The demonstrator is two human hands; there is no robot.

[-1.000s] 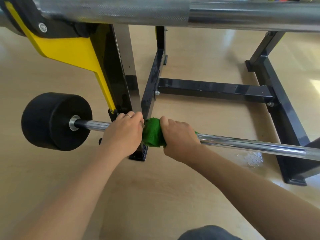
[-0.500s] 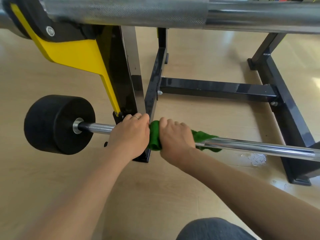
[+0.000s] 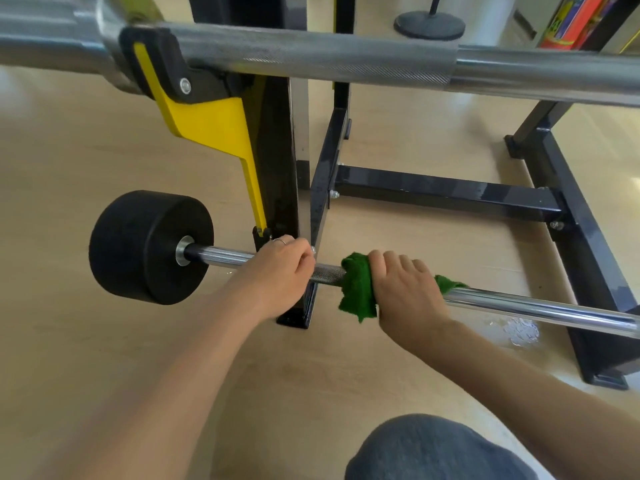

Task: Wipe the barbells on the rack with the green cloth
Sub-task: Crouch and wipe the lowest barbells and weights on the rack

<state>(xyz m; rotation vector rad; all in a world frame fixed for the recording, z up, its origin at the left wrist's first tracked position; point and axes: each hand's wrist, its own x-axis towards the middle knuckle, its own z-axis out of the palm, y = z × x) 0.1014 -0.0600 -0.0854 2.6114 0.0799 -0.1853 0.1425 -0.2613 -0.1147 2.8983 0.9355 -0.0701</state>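
Pale wood floor [image 3: 86, 168] all around, kinda glossy, with a wet-looking shiny patch [image 3: 519, 332] at about 4 o'clock. Way back at 1 o'clock there's a round black stand base [image 3: 429, 24] and something bright orange and yellow [image 3: 571, 20] near the top edge.

The rack [image 3: 446, 192] is black steel, with a crossbar through the middle and a yellow hook [image 3: 214, 123] at 11 o'clock. A thick upper bar [image 3: 346, 60] sits in that hook and fills the top of my view, knurled in the middle, smooth toward 2 o'clock.

The lower bar [image 3: 540, 310] is the one I'm on. It runs from 9 o'clock down toward 4 o'clock, with a fat black weight [image 3: 145, 247] on its left end.

My left hand [image 3: 277, 275] is curled round the lower bar just right of the weight, next to the rack's upright; there's a ring on one finger. My right hand [image 3: 405, 289] is wrapped round the cloth [image 3: 356, 289], which is bunched around the same bar. Green sticks out on both sides of my fist, a big wad toward the left hand and a small tail toward 3 o'clock. A short stretch of knurled bar shows between my hands, so they're near each other but not touching.

At 5 o'clock, my knee [image 3: 440, 452] in grey fabric pokes in at the bottom.
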